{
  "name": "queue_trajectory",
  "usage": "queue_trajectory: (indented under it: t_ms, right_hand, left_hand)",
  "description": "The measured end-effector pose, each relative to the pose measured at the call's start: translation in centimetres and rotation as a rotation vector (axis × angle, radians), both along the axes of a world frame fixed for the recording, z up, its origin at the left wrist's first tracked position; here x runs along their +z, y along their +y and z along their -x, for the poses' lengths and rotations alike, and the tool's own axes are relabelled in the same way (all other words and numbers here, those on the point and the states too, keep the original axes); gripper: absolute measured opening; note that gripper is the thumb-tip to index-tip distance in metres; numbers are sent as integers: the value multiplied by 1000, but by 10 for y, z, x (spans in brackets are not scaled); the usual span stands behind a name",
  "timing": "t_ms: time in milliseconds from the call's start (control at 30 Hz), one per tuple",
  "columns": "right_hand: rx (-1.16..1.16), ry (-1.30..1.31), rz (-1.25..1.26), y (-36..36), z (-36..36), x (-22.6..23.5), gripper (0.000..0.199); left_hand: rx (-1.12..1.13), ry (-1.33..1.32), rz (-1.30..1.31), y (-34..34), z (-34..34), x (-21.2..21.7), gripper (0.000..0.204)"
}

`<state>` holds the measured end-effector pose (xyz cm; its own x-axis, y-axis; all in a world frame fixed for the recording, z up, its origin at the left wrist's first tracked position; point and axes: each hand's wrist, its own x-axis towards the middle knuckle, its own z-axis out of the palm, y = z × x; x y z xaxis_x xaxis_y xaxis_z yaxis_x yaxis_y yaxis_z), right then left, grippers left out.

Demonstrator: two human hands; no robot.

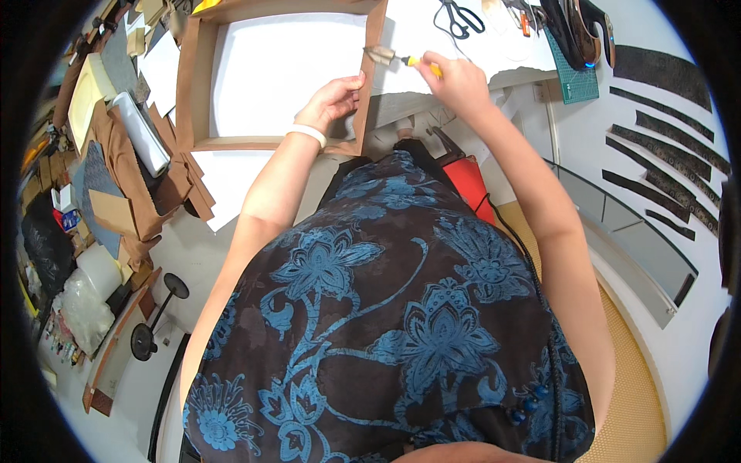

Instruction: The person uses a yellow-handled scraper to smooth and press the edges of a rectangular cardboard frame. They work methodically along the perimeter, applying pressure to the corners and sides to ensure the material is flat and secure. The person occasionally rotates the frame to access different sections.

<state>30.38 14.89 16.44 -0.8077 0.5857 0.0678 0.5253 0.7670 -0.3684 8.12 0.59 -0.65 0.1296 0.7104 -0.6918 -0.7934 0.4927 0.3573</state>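
Observation:
A shallow brown box point(193, 85) with a white inside bottom point(289, 69) lies on the table in front of me. My left hand point(337, 99) reaches into it, its loosely curled fingers against the inner face of the right wall. Just beyond that wall, my right hand point(455, 81) pinches a small tool by its yellow handle point(426, 67). The tool's flat, tan-grey tapered head point(381, 55) points left at the wall's top edge. Whether that head is a brush or a blade, I cannot tell.
Black-handled scissors point(459, 19) lie at the far right of the table, near a green cutting mat point(575, 73) and a black machine point(575, 35). Brown and grey sheets point(127, 170) pile up on the left. Dark strips point(656, 147) hang on the right wall.

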Motion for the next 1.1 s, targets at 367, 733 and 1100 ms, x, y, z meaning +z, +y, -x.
queue_trajectory:
  t_ms: [367,733,1100]
  right_hand:
    - [41,-34,-30,-24,-12,5,24]
    - [91,-234,77,-61,-29,15,23]
    - [250,-154,119,-85,-43,20,22]
  left_hand:
    - [15,-67,-79,-7,14,-21,16]
    - [-280,-50,-113,-33,19,-5,16]
    - [-180,-43,-64,-32,11,2,6]
